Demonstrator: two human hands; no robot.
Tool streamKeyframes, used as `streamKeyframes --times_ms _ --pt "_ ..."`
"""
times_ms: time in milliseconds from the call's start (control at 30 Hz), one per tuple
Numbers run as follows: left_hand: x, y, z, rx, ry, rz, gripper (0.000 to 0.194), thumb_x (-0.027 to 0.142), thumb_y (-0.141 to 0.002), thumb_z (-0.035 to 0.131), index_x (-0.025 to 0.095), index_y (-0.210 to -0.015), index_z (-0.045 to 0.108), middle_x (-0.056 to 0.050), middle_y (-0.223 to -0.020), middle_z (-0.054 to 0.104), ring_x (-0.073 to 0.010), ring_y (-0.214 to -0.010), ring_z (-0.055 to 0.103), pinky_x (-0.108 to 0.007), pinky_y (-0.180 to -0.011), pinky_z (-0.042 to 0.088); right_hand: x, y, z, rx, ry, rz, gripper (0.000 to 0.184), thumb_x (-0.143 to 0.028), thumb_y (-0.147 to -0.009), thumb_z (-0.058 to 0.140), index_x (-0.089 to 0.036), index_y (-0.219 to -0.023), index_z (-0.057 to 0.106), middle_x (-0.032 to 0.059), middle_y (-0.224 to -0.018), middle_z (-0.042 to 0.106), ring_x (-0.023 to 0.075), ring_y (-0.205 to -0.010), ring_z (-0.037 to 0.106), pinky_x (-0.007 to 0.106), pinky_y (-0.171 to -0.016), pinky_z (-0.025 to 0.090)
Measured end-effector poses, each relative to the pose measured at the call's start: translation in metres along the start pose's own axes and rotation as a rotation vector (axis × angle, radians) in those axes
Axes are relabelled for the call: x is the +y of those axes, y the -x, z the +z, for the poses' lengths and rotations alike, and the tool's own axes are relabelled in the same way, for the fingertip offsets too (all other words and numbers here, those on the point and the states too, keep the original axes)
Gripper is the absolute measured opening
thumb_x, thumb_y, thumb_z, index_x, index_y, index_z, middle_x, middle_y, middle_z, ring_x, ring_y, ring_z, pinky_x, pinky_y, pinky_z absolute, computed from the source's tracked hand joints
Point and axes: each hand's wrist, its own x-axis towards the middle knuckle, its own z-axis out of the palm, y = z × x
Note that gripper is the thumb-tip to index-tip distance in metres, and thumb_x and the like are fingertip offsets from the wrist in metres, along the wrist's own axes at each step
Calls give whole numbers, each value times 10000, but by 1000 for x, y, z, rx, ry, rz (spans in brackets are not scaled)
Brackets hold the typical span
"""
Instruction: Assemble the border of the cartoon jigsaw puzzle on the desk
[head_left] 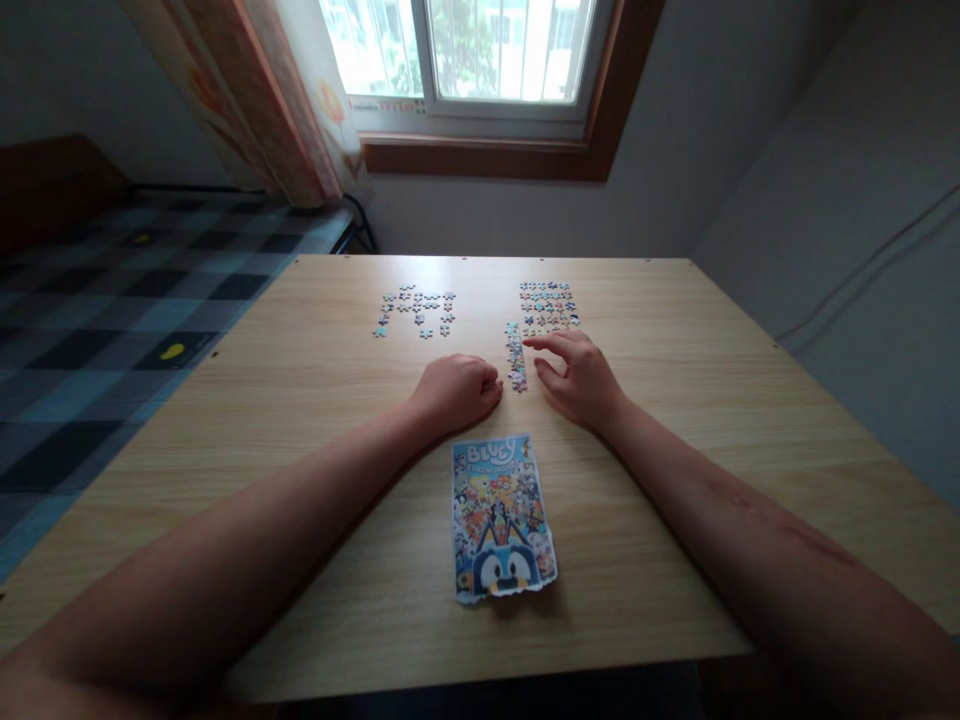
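Note:
A narrow upright strip of joined jigsaw pieces [516,362] lies on the wooden table between my hands. My left hand [459,390] rests just left of it, curled into a fist with no piece showing in it. On the strip's other side is my right hand [576,375], thumb and index finger apart, the index fingertip at or very near the strip's right edge. Nothing shows between those fingers. Closer to me lies a picture sheet [502,520] marked "Bluey", crowded with cartoon figures; its lower edge is torn and slightly raised.
Loose jigsaw pieces [547,300] sit in rows beyond my right hand. A second, more scattered group of pieces [420,303] lies at the far left of the table [315,350]. Past the table are a checked bed [187,270], a curtain [247,100] and a window [517,50].

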Motion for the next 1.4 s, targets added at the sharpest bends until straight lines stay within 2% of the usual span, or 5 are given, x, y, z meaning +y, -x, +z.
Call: streamKeyframes --times_ms 167,333,533,900,1400 --pt "2 2 -3 -36 -11 50 479 486 -935 463 193 -569 559 -47 -661 633 -153 -619 497 -295 -605 329 -5 -1 -11 -8 46 -34 128 -298 -910 590 -220 -886 688 48 -862 678 212 -899 596 365 -854 457" --pt "3 2 -9 -90 25 91 582 617 -922 451 197 -527 533 -44 -618 600 -149 -593 468 -304 -612 344 -28 1 -41 -372 122 -64 487 -494 -913 580 -223 -528 454 -12 -543 469 120 -547 380 302 -575 310" --pt "7 7 -25 -251 -12 160 576 725 -828 532 212 -581 615 -71 -729 636 -179 -662 529 -328 -654 418 -61 7 -60 -814 155 30 494 -548 -826 695 -203 -526 509 -36 -473 472 82 -450 331 295 -503 219" --pt "8 14 -33 -307 -76 177 534 726 -769 620 198 -702 675 -83 -825 665 -219 -774 591 -352 -702 458 -81 22 -46 -1049 59 160 412 -533 -713 768 -192 -576 584 -42 -513 508 82 -454 380 273 -453 211" --pt "-3 13 -17 -146 -29 154 523 537 -968 445 187 -680 706 -51 -724 663 -168 -682 578 -310 -607 371 14 12 -14 -92 79 260 622 -677 -919 438 -202 -519 399 -24 -473 401 116 -494 377 283 -536 243"
